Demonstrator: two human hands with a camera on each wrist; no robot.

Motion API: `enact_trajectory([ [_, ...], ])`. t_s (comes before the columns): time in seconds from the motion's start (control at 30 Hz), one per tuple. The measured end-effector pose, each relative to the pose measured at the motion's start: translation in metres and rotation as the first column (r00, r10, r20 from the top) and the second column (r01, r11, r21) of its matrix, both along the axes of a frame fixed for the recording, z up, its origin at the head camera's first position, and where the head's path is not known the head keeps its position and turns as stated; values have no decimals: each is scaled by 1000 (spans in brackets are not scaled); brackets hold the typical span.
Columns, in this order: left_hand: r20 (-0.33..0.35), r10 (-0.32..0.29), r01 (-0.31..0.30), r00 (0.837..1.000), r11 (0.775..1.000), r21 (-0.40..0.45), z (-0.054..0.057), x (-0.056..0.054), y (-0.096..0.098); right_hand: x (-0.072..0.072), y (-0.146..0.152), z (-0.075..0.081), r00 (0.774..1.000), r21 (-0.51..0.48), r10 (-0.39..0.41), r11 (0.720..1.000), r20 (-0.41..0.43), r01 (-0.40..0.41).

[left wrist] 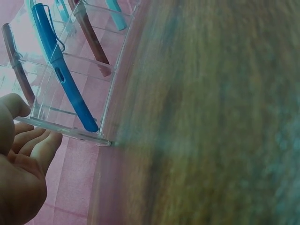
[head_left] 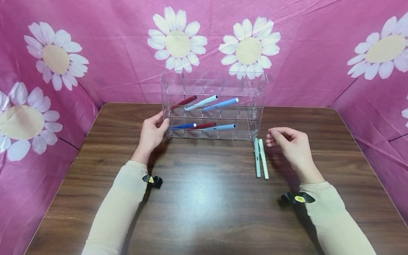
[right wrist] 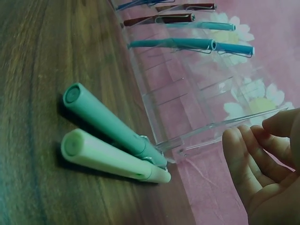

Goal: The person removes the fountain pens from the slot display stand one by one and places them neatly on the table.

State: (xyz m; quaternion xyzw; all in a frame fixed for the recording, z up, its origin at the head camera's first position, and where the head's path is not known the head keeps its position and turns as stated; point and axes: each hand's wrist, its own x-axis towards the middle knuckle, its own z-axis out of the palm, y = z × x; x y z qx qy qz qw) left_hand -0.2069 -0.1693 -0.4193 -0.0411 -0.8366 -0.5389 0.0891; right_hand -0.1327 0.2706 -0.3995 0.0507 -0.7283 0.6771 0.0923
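Note:
My left hand [head_left: 152, 132] grips the left side of a clear plastic pen rack [head_left: 247, 132], its thumb at the front edge and its fingers around the outside of the side panel [left wrist: 70, 130]. To the right of the rack, my right hand [head_left: 291, 143] hovers with loosely bent fingers and nothing between them; in the right wrist view its fingertips overlap the side panel [right wrist: 234, 121]. Between that hand and the rack's front corner, a teal-green pen [head_left: 257, 159] and a pale green pen [head_left: 264, 161] lie side by side on the table.
The rack's middle tier holds a dark red pen [head_left: 185, 102], a pale blue pen [head_left: 201, 103] and a blue pen [head_left: 221, 104]. Below are a dark blue pen [head_left: 183, 126], another dark red pen [head_left: 205, 125] and a light blue pen [head_left: 223, 127]. Pink flowered cloth [head_left: 121, 71] hangs behind the wooden table [head_left: 197, 219].

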Motion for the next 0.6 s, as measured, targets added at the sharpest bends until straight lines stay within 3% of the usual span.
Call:
enact_trajectory([
  [0.27,2,6,-6,1000,1000,10,1,0,2,4,-6,8,1000,-61,4,998,21,-3],
  [0.6,0,5,-5,1000,1000,21,0,1,2,1,-20,12,998,-34,50,998,-31,-51],
])
